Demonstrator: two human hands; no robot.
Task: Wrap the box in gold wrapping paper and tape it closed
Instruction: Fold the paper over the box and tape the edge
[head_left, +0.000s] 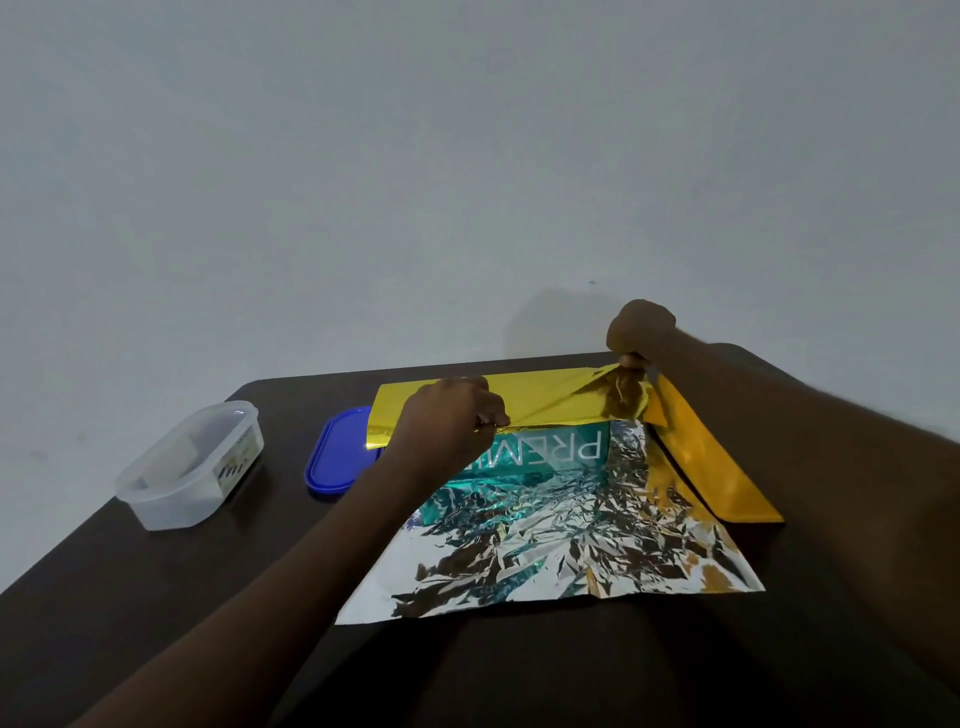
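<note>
A teal box (545, 451) with white lettering lies on a crinkled sheet of gold wrapping paper (550, 545), silver side up, on the dark table. The far part of the sheet is folded over the top of the box, gold side showing. My left hand (452, 415) pinches the near edge of that fold at the box's left. My right hand (640, 332) is raised at the far right corner and grips the paper there, pulling it up. The right side of the sheet is turned up and shows gold. No tape can be seen.
A clear plastic tub (189, 465) with something white inside stands at the left of the table. Its blue lid (340, 457) lies flat between the tub and the paper, partly under the gold fold. A pale wall rises behind the table's far edge (322, 378).
</note>
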